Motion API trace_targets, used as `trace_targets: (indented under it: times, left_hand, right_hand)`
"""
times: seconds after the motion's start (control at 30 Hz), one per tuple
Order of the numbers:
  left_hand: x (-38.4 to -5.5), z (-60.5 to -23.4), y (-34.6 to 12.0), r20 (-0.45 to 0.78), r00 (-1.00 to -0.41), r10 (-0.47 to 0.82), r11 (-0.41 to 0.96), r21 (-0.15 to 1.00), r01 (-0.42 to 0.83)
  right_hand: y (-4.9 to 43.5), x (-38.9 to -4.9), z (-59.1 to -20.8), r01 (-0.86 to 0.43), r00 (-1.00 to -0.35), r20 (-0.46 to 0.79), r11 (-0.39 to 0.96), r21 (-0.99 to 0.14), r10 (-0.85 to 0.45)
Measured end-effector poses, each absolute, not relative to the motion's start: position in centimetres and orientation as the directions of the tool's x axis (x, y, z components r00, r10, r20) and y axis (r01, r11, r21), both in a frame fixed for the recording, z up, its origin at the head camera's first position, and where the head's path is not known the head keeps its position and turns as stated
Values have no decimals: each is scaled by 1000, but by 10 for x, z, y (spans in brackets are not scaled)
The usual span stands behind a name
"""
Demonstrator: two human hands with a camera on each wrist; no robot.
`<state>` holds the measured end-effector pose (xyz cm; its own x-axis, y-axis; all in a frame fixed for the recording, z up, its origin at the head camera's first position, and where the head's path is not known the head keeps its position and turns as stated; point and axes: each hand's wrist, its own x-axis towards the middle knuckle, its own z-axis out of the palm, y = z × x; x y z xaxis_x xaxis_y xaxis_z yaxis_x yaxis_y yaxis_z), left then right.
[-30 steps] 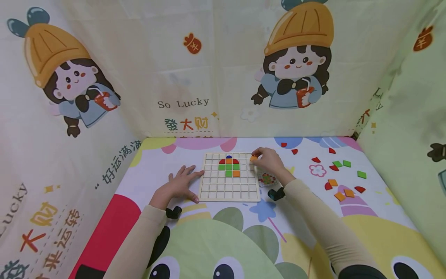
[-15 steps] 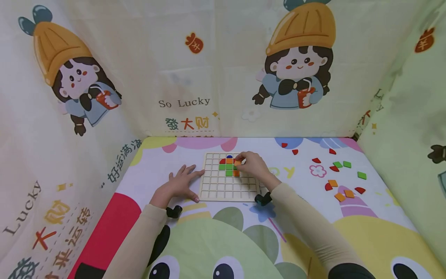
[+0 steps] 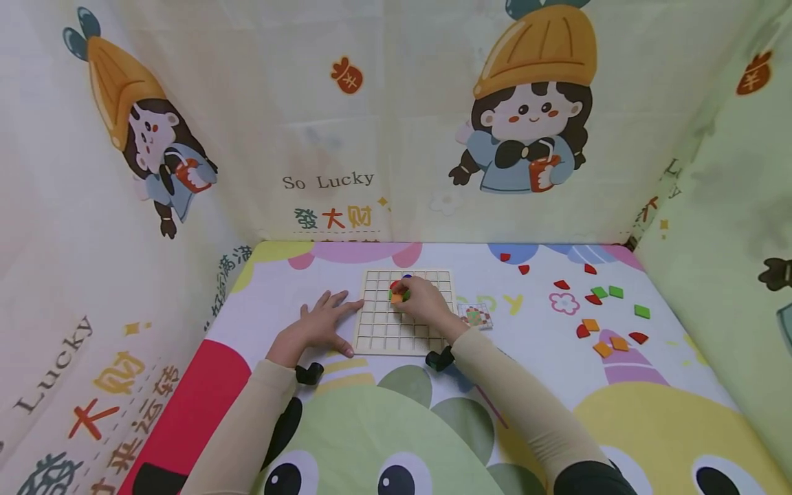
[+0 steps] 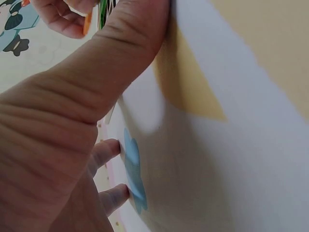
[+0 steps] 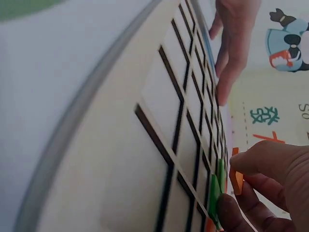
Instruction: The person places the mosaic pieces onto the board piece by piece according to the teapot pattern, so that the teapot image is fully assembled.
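My right hand (image 3: 427, 306) pinches an orange square tile (image 5: 236, 171) between thumb and fingers, close over the wooden grid board (image 3: 374, 333). In the right wrist view, the tile stands on edge beside green tiles (image 5: 215, 191) set in the grid. A red piece (image 3: 393, 284) and a blue piece (image 3: 407, 276) show just beyond the fingers; the hand hides most of the other set pieces. My left hand (image 3: 318, 323) lies with spread fingers on the table, its fingertips right at the board's left edge and its thumb near the lower left corner.
A small patterned card (image 3: 474, 316) lies just right of the board. Farther right are scattered loose red pieces (image 3: 639, 337), green tiles (image 3: 642, 311) and orange tiles (image 3: 603, 349). A printed cloth wall (image 3: 408, 137) rises behind the table.
My right hand has carried the orange tile leftward from the board's upper right corner to the cluster of set pieces. The card shows again. My left hand has stayed put.
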<state>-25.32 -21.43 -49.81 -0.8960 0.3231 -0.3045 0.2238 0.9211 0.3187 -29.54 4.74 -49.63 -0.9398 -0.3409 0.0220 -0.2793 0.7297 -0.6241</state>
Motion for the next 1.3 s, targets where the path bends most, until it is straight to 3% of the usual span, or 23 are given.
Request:
trace_targets:
  times: [0.6,1.03,1.3]
  left_hand:
    - [-253,-497,-211,-302,-896,325,918,329,222]
    - [-252,-498,-211,-304,-895,327,915,338,220]
    - [-255,-502,-215,-293,-897,331,919,317,235]
  right_hand:
    - [39,-290,-505,-305,-941,58,757,-578,-335]
    - [37,-291,-497,-193,-965,-23,768,-611,-261]
    - [36,-290,-501,-226,-959,6,753,-618,-283]
